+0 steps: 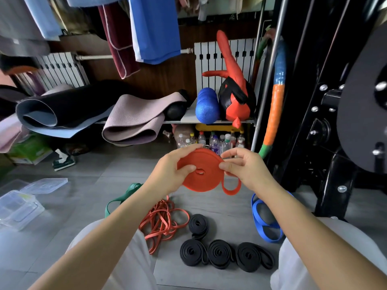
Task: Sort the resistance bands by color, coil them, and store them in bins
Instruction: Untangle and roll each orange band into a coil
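An orange-red band (204,181), wound into a flat coil, is held up in front of me above the floor. My left hand (170,173) grips its left side with the thumb near the coil's centre. My right hand (246,166) pinches its right edge, and a loose loop hangs below. On the grey floor lie a tangle of thin orange bands (164,220), several coiled black bands (219,251), a green band (123,197) and a blue band (265,225).
Clear plastic bins (17,208) and a lid (45,185) sit on the floor at the left. Rolled mats (129,120) and a blue roller (207,105) lie on a low shelf ahead, bottles (213,141) beneath. A black weight machine (335,114) stands at the right.
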{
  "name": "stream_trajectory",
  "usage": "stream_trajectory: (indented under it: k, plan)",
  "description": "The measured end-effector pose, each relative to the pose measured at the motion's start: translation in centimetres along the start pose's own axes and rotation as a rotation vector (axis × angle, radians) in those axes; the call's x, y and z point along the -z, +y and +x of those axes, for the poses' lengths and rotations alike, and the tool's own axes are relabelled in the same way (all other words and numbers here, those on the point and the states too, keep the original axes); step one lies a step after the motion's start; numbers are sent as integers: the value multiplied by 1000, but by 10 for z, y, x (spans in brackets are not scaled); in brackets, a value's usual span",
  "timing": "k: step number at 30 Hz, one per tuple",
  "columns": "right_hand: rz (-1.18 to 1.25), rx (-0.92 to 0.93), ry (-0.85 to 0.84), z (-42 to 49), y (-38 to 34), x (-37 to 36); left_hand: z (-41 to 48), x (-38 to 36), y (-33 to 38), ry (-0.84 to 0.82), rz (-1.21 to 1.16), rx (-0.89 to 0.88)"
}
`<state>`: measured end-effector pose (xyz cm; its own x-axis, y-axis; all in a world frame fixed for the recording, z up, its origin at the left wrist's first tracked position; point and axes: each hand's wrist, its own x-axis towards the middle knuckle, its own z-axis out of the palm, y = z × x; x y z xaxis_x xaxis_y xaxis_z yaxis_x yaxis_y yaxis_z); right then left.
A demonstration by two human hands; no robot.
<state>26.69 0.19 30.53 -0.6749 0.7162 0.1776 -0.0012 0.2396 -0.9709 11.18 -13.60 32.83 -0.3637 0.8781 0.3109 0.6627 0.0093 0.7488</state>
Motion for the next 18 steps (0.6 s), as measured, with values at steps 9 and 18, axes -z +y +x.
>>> stream_trajectory:
  k: [9,18]
  plan:
    - [-37,73,75,3,-12,-8,0,3,5,163,-215,63]
    - [-219,101,148,23,-29,-19,17,9,0,293,-485,164]
